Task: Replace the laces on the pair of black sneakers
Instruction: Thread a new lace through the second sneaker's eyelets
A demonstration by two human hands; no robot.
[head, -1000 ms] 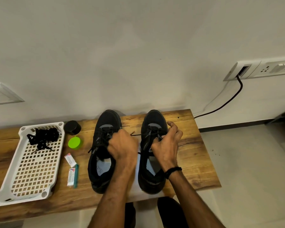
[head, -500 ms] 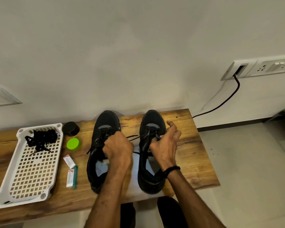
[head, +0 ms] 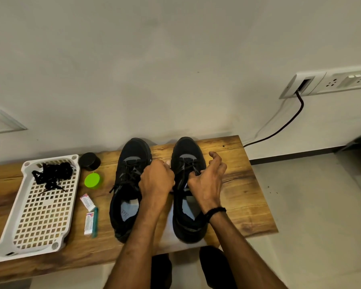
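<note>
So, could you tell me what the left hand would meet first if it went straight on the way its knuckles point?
Probably the wall: the left hand sits between the left shoe and the right shoe, with only bench ahead. Depth is unclear; it might brush the right shoe first.

You have two black cloth sneakers here, a left sneaker (head: 131,157) and a right sneaker (head: 187,150). You have two bare hands, a left hand (head: 156,180) and a right hand (head: 208,180). Count one white plastic tray with holes (head: 0,247), one heap of loose black laces (head: 52,174), one round black tub (head: 90,161) and one round green lid (head: 92,180). There are two small white paper packets, a far packet (head: 87,202) and a near packet (head: 89,223). There is one thin teal stick (head: 95,222), one long wooden table (head: 248,195), one black cord (head: 283,126), one white wall socket plate (head: 325,82) and one black wrist band (head: 215,210).
</note>
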